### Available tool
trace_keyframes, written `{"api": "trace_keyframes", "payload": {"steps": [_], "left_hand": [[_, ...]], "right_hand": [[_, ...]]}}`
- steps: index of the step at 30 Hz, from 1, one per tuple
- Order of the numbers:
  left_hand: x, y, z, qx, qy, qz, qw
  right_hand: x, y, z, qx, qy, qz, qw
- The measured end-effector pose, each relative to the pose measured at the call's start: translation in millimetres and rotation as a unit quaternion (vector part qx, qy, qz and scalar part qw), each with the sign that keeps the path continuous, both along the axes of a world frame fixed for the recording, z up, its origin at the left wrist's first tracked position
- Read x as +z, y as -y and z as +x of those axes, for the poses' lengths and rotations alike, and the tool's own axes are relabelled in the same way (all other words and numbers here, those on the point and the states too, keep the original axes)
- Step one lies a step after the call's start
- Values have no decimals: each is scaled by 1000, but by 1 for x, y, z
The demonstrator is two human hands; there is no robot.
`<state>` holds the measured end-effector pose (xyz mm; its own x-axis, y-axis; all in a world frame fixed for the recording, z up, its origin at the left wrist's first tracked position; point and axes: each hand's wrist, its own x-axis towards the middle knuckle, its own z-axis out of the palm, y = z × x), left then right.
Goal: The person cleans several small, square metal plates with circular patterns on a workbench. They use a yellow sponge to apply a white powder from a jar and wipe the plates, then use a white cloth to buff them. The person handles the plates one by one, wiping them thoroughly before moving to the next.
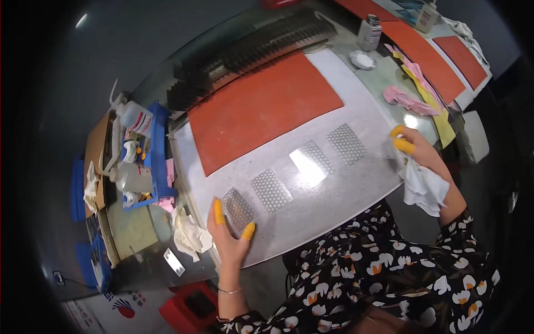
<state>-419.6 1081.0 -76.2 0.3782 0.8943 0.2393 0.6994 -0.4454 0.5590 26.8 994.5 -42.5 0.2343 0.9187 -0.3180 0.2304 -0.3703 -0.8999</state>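
My left hand [228, 236], with yellow finger cots on thumb and forefinger, grips a small clear dotted panel [238, 209] by its edges at the left of the pale work mat [320, 209]. Three similar panels lie to its right in a slanting row: one dotted panel [271, 190], a second panel [311, 163] partly washed out by glare, and a third panel [346, 145] farthest right. At the mat's right edge, my right hand [420, 149], also in yellow finger cots, is closed on a crumpled white cloth [424, 188] that hangs below it.
An orange-red sheet [264, 111] covers the mat's far part, before a black slotted rack [250, 53]. Left stands a blue tray [161, 150] with squeeze bottles; a crumpled cloth [189, 234] lies nearby. Right are a bottle [369, 33], a small dish [362, 60] and pink cloth [409, 100].
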Motion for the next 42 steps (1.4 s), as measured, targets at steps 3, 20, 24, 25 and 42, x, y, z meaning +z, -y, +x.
{"api": "trace_keyframes", "payload": {"steps": [3,20,24,25,42], "left_hand": [[-13,27,70,-102,29,1,994],[-19,64,203,-209,-92,-14,973],[-25,65,205,-195,-96,0,976],[-25,66,207,-193,-93,4,977],[-14,47,186,-204,-37,-61,976]], "right_hand": [[15,-17,-14,126,275,18,953],[-33,-124,-57,253,449,57,855],[-30,-127,-57,260,440,28,859],[-29,-127,-56,264,438,20,859],[-35,-75,-61,236,441,33,865]]}}
